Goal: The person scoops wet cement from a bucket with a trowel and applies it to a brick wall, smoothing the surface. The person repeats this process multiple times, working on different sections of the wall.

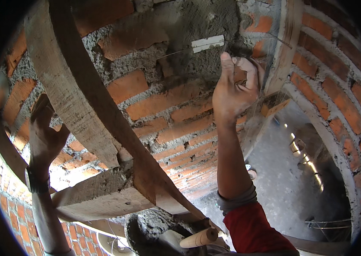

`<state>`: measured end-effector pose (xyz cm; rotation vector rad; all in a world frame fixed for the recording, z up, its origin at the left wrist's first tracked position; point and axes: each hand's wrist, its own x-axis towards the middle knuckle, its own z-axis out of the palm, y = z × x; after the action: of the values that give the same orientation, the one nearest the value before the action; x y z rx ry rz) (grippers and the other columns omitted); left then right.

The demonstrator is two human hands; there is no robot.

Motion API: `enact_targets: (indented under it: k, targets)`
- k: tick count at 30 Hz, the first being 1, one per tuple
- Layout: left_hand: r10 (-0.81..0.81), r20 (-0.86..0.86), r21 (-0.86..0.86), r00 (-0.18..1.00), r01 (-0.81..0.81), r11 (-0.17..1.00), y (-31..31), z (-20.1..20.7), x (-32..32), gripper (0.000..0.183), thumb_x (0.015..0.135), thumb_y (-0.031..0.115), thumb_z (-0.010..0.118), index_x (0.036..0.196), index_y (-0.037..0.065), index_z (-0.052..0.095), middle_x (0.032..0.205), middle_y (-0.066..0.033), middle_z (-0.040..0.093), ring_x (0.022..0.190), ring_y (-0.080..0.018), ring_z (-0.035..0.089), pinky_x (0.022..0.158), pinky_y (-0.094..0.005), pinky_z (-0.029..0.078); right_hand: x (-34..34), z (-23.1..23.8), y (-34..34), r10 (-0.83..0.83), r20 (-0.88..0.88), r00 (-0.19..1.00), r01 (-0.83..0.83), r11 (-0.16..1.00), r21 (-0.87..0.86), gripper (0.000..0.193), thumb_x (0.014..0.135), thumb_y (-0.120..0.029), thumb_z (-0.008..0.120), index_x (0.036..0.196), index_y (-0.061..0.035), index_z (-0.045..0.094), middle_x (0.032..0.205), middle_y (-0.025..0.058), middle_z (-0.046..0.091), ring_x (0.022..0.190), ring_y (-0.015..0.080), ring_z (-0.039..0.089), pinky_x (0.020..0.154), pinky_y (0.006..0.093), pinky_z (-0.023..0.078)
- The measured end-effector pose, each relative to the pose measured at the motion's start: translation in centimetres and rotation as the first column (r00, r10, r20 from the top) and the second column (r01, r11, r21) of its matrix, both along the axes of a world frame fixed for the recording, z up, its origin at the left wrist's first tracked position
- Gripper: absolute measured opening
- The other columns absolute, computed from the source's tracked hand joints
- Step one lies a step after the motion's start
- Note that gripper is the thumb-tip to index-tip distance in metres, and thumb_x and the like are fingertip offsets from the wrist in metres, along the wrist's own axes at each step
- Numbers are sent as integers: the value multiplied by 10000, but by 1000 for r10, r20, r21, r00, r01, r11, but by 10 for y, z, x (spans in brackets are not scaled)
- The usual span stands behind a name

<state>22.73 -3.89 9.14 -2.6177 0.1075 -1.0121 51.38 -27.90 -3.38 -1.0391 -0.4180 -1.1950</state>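
My right hand (pixel 238 91) is raised at upper centre, thumb up and fingers curled in. Whatever they hold, if anything, is too small or hidden to name. Just above the thumb, a white strip (pixel 208 43) lies against a patch of grey mortar (pixel 193 64) on the brickwork. A thin string (pixel 174 54) runs across the strip toward a thin rod (pixel 279 40) at the wooden upright. On the left, my left hand (pixel 46 136) is by the bricks behind a curved wooden rib (pixel 67 81), thumb spread from the fingers. Its fingertips are in shadow.
A wooden block (pixel 103 194) joins the rib's lower end. Below it are a mortar-covered container (pixel 146 226) and a round wooden handle (pixel 198 237). A wooden upright (pixel 285 51) and a curved brick edge (pixel 338 115) stand to the right, above a grey floor (pixel 274 149).
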Motion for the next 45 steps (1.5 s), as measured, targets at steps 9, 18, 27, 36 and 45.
enact_targets:
  k: [9, 18, 27, 36, 45]
  targets:
    - [69, 23, -40, 997, -68, 997, 15, -4, -2, 281, 810, 84, 819, 1043, -22, 701, 1128, -185, 713, 1096, -348, 679, 943, -449, 537, 0, -9, 15, 24, 28, 999, -17, 977, -211, 339, 928, -134, 670, 1221, 35, 650, 1219, 176, 446, 1111, 331, 400, 925, 472, 375]
    - [80, -5, -21, 997, -80, 997, 22, -4, -5, 296, 823, 97, 808, 1063, -35, 696, 1167, -199, 710, 1111, -373, 674, 956, -459, 534, -11, -3, 27, -123, 138, 983, 148, 971, -187, 425, 777, -119, 856, 1145, -23, 665, 1215, 135, 421, 1092, 265, 454, 915, 416, 392]
    - [48, 12, 27, 999, -48, 998, 22, -2, -9, 331, 836, 94, 795, 1126, -36, 703, 1241, -208, 697, 1159, -380, 668, 988, -458, 533, 10, 9, 27, -335, 82, 939, 343, 934, -101, 531, 709, -254, 905, 1131, -77, 635, 1190, 119, 432, 1124, 298, 454, 939, 519, 318]
    - [37, -11, 33, 999, -37, 999, 23, -3, -6, 358, 844, 110, 786, 1162, -26, 695, 1267, -210, 686, 1175, -377, 666, 984, -446, 539, -1, 11, 20, -395, 14, 919, 389, 899, -201, 532, 681, -209, 956, 1113, -55, 688, 1209, 140, 452, 1103, 286, 466, 913, 462, 428]
    - [2, 33, 63, 999, -4, 998, 17, -1, -5, 327, 820, 94, 798, 1102, -42, 707, 1200, -200, 699, 1110, -367, 676, 936, -443, 543, 12, 0, 18, -219, 83, 972, 227, 968, -106, 323, 829, -189, 802, 1096, -64, 669, 1139, 107, 529, 1094, 281, 488, 916, 482, 363]
